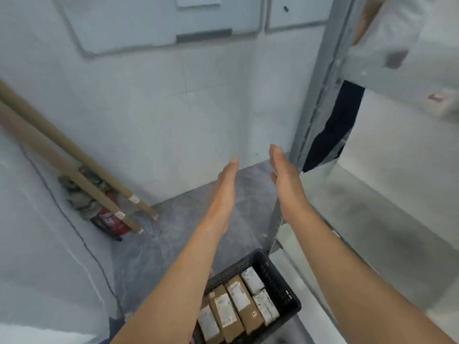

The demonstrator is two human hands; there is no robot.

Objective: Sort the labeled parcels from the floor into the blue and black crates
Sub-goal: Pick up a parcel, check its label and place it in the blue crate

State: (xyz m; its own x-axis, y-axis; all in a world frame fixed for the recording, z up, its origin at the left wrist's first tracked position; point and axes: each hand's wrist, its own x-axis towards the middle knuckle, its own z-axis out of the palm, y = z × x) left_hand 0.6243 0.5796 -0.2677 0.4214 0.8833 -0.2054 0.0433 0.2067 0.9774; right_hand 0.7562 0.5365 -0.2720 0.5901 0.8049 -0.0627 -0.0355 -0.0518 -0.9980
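Reaching forward side by side, the left hand and the right hand are held flat and empty, fingers straight, palms turned toward each other with a clear gap between them. Neither touches anything. Below the forearms, at the bottom edge of the view, the black crate sits on the grey floor. Labeled parcels lie packed in rows inside it, brown ones on the left and white ones on the right, filling most of its width. The crate's right rim lies close to the foot of a metal shelf frame, whose upright rises along the right side of the hands. To the left, two cardboard tubes lean against the wall in front of a red extinguisher. Bare floor stretches between the crate and the wall ahead. No blue crate appears here.
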